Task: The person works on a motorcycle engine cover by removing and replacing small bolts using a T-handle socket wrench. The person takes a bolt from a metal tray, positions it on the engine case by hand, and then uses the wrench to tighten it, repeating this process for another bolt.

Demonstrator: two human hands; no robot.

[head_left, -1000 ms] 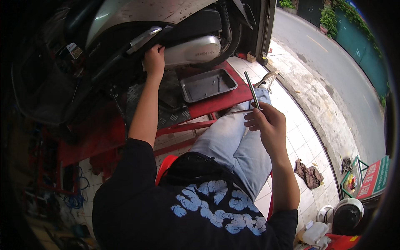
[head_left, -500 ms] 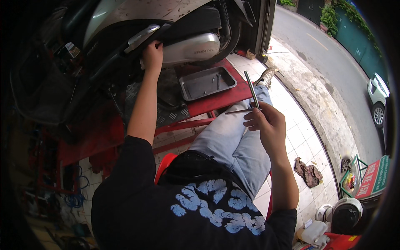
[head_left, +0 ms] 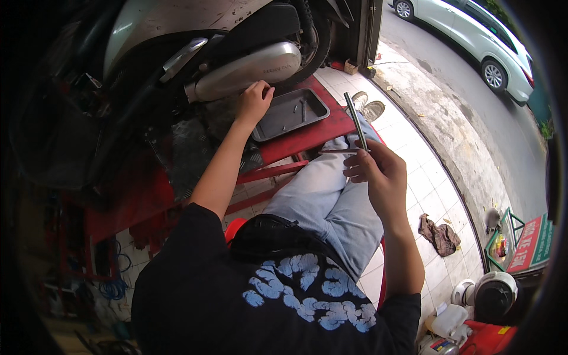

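My left hand (head_left: 254, 103) is over the near-left rim of a grey metal tray (head_left: 300, 125), close to the scooter's silver engine cover (head_left: 251, 71). Its fingers are curled together, and whatever they may hold is hidden. A few small metal parts, like bolts (head_left: 303, 110), lie in the tray. Above my thighs my right hand (head_left: 383, 168) is closed around a T-handle wrench (head_left: 355, 115). The wrench's bright steel shaft points up and away, and its thin crossbar sticks out to the left.
The scooter stands on a red lift table (head_left: 281, 148) with a tread-plate section. A brown rag (head_left: 439, 235) lies on the white floor tiles to the right. Plastic jugs (head_left: 448, 319) stand at the lower right. On the road beyond is a white car (head_left: 467, 35).
My left hand has moved from beside the scooter's side panel rightward and nearer, to the tray's edge. My right hand keeps the wrench almost still. The white car has come further into view.
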